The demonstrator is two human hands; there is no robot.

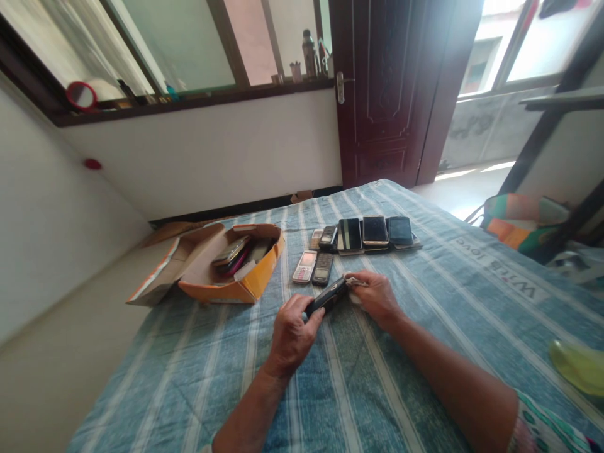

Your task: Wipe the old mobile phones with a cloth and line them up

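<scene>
My left hand [295,330] grips one end of a dark mobile phone [328,296], tilted above the bed, its thumb along the near edge. At the phone's far end, my right hand [375,296] is closed on a crumpled white cloth [355,288] that touches the phone. Just beyond lie a pink-and-white keypad phone [304,267] and a dark keypad phone [323,268]. Behind them rest more small phones [328,237] and a row of stacked smartphones [375,231]. Left of my hands, an open orange cardboard box [264,277] holds several phones [231,251].
A blue striped sheet [212,377] covers the bed. The box's lid flap [158,277] hangs out leftward. Something yellow-green [578,365] lies at the right edge. Beyond the bed stand a dark red door [382,94] and a window sill [212,100] with small items.
</scene>
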